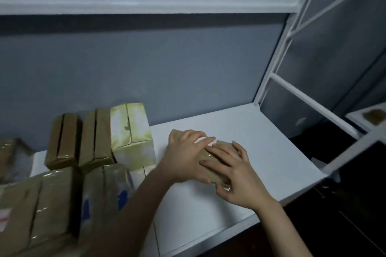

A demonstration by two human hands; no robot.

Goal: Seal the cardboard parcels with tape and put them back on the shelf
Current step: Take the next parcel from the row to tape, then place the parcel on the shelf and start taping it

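- A cardboard parcel (pixel 224 144) lies flat on the white shelf (pixel 263 158) under both hands; only its brown corners and near edge show.
- The left hand (pixel 188 155) lies across the parcel's far part. Its fingers are straight and close together, pointing towards the right hand, and its thumb is down along the near side.
- The right hand (pixel 237 175) rests on the parcel's near part with its fingers spread flat over the top. Its thumb is pressed against the near end. The fingertips of the two hands meet over the middle of the parcel.
- Just beyond the left hand's wrist side stands a pale greenish box (pixel 133 131), apart from the parcel.
- Further out on that side two brown taped parcels (pixel 62 140) stand side by side, touching the pale box.
- Nearer the person, beside the left forearm, are a large glossy taped parcel (pixel 35 204) and a wrapped package with blue print (pixel 106 190).
- Past the right hand the shelf runs bare to a white frame post (pixel 277 48); an upper shelf board (pixel 146 2) crosses above.
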